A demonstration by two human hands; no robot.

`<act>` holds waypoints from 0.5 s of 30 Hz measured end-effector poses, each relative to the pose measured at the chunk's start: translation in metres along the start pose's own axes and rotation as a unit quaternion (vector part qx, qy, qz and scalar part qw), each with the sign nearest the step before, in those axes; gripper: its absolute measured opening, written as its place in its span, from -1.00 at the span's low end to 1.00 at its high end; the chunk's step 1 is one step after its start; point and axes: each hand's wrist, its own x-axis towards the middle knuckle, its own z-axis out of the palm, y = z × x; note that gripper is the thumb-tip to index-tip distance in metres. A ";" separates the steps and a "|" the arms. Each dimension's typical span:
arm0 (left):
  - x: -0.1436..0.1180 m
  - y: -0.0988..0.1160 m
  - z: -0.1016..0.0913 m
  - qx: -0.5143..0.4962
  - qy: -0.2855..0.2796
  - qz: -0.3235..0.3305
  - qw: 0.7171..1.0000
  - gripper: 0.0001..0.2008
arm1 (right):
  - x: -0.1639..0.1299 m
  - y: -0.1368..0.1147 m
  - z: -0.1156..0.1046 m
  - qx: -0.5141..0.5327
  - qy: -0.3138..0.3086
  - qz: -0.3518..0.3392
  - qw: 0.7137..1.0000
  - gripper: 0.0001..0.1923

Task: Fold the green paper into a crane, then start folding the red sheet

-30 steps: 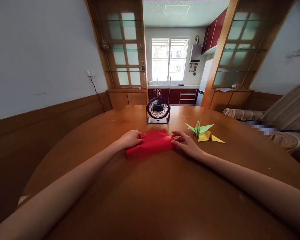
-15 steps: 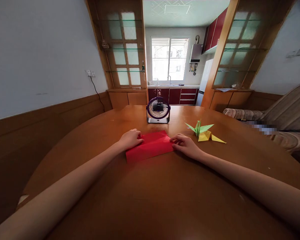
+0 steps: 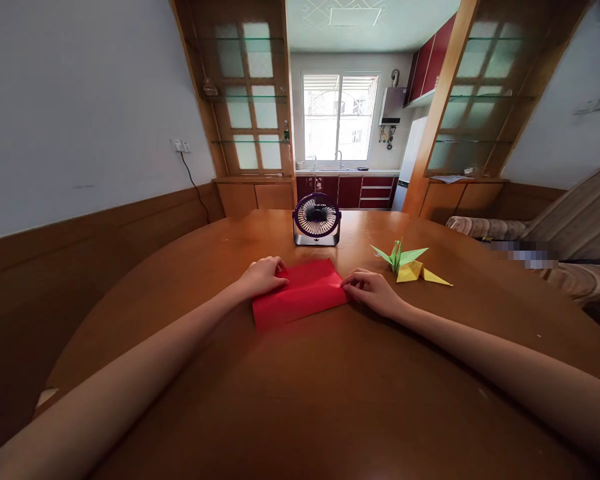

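Observation:
A sheet of red paper (image 3: 300, 293) lies on the brown table between my two hands, with its near part bent over in a fold. My left hand (image 3: 265, 276) is closed at the paper's left edge, thumb on top and fingers curled. At the right edge my right hand (image 3: 371, 292) pinches the paper between thumb and fingertips. To the right of that hand stand a green paper crane (image 3: 396, 257) and a yellow folded paper figure (image 3: 411, 271), close against each other.
A small dark purple fan (image 3: 317, 217) stands on the table (image 3: 300, 400) just beyond the paper. A striped sofa (image 3: 575, 227) is off to the right. Behind the table are wooden shelves (image 3: 250, 181) and a kitchen with a window (image 3: 337, 117).
My right hand has shifted very slightly, its thumb and fingers now closer together on the paper's right edge. The left hand holds nearly the same place.

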 end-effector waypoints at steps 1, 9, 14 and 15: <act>0.001 0.000 -0.001 -0.001 -0.002 -0.004 1.000 -0.57 | 0.000 0.000 0.000 -0.001 0.001 0.001 1.000 -0.78; 0.001 0.002 -0.006 0.002 -0.001 -0.022 1.000 -0.71 | 0.000 -0.001 0.000 -0.001 0.006 0.017 1.000 -0.76; 0.001 0.000 -0.007 -0.129 -0.025 0.015 0.991 -0.74 | 0.001 0.004 0.001 0.028 0.025 0.037 0.999 -0.78; 0.001 0.000 -0.007 -0.168 -0.043 0.023 0.985 -0.73 | 0.001 0.005 0.002 0.033 0.036 0.044 0.998 -0.78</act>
